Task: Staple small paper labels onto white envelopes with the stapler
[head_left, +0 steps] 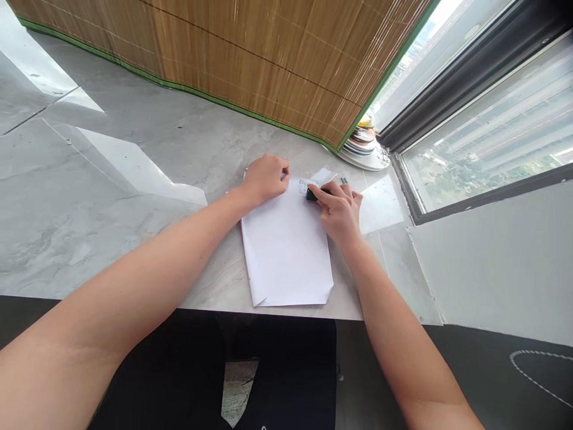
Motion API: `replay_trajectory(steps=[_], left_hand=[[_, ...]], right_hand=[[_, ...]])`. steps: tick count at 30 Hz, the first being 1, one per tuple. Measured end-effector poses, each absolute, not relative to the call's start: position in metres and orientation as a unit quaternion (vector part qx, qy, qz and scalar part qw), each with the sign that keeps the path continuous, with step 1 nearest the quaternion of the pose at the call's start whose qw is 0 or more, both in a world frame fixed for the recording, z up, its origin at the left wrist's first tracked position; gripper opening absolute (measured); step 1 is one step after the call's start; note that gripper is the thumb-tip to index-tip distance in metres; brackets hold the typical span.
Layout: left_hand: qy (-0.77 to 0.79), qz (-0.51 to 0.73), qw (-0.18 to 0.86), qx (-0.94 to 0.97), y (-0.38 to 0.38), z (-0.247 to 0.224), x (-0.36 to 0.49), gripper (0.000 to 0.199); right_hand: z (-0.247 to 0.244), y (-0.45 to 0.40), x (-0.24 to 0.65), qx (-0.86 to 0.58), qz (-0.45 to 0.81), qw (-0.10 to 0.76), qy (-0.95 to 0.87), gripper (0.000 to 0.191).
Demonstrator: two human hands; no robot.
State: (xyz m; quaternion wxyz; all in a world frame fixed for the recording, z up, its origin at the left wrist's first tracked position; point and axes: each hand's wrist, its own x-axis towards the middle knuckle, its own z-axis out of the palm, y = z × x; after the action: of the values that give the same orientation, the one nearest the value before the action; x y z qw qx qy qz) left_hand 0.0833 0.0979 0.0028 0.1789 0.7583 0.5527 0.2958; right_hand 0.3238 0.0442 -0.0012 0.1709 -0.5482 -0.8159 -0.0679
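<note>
A white paper packet (287, 257) lies flat on the grey marble-patterned tabletop, its lower corners folded or cut. At its top left corner rests my left hand (267, 177), fingers curled in; whatever they might hold is hidden. My right hand (339, 209) grips a small black object (317, 193) between thumb and fingers at the packet's top right. Just left of that object, a small patch of dark print (303, 186) shows on the white surface. A clear or whitish flat piece (324, 175) lies just beyond my right hand.
A bamboo blind with green edging (268, 54) stands across the back of the tabletop (111, 239). Stacked plates (364, 149) sit at its right end, by a dark-framed window (474, 137). A white wall (496, 257) borders the right side. Below the near edge are my dark-clothed legs.
</note>
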Motion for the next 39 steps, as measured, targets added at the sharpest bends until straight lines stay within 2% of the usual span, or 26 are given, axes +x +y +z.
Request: replay_trajectory(steps=[10,17,25,34,39], left_hand=[[0.548,0.311,0.162,0.76,0.103,-0.004,0.08,0.017],[0.528,0.332,0.155,0.766,0.108,-0.011,0.074,0.02],[0.535,0.327,0.167,0.761,0.103,-0.005,0.074,0.016],[0.533,0.308,0.14,0.775,0.104,-0.006,0.077,0.015],[0.426,0.294,0.118,0.848,0.101,-0.001,0.08,0.019]], right_hand=[[0.001,0.046,0.316,-0.543,-0.041,0.186,-0.818,0.043],[-0.015,0.054,0.323,-0.542,0.002,0.32,-0.777,0.056],[-0.014,0.07,0.339,-0.53,0.055,0.389,-0.751,0.056],[-0.01,0.066,0.337,-0.51,0.074,0.372,-0.773,0.054],[-0.008,0.066,0.336,-0.525,0.059,0.353,-0.772,0.055]])
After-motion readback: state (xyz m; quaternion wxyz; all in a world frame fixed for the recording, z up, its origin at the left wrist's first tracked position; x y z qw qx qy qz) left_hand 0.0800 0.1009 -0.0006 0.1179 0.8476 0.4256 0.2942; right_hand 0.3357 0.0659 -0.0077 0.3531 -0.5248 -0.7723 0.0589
